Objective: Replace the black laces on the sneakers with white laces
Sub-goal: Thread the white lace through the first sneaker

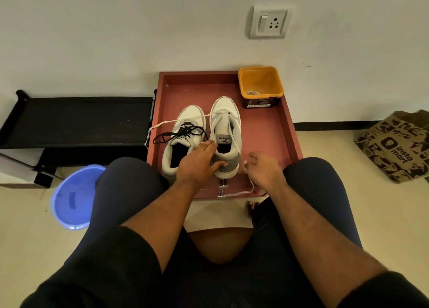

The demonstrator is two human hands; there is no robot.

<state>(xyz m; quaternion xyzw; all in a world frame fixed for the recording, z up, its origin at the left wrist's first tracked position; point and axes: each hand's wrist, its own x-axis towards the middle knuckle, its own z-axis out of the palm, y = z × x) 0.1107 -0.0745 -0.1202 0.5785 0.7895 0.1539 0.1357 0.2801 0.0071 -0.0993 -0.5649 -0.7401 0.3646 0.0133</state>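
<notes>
Two sneakers sit side by side in the red tray (274, 131), heels toward me. My left hand (198, 163) clamps the heel collar of the right sneaker (226, 133) so it won't slide while I thread. Beyond that hand's knuckles, the white lace (176, 121) already crosses the lowest eyelets; one end trails off past the tray's edge, the other runs back to my right hand (263, 168), which pinches it to draw it taut. Just left of my left hand, the left sneaker (183, 140) wears its black lace (183, 131), waiting its turn. Far beyond my right hand, the yellow tub (261, 85) seems to hold another lace.
</notes>
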